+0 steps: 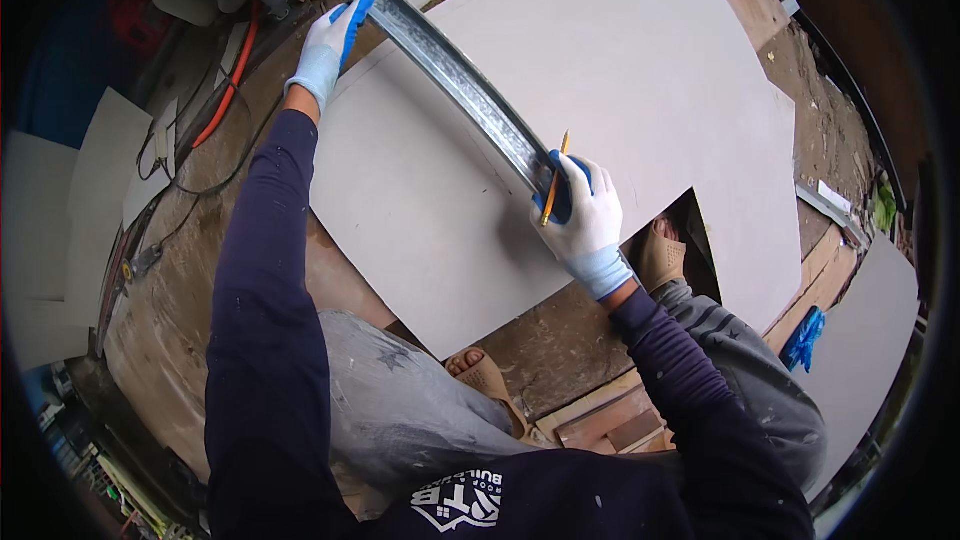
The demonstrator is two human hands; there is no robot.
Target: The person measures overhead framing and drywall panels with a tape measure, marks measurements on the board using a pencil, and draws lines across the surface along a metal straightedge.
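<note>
A long galvanized metal channel slants from the far left toward the middle, above a large white board. My left hand, in a white glove with blue-coated fingers, grips the channel's edge toward its far part. In a matching glove, my right hand is closed around the channel's nearer part. A yellow pencil is also held in that hand, point away from me. The board has an angular notch at its near right edge, where my right foot shows. Faint lines mark the board's surface.
An orange-red hose and a black cable lie at the left. More pale sheets lean farther left. A blue glove rests by another grey sheet at the right. Wood pieces lie near my feet.
</note>
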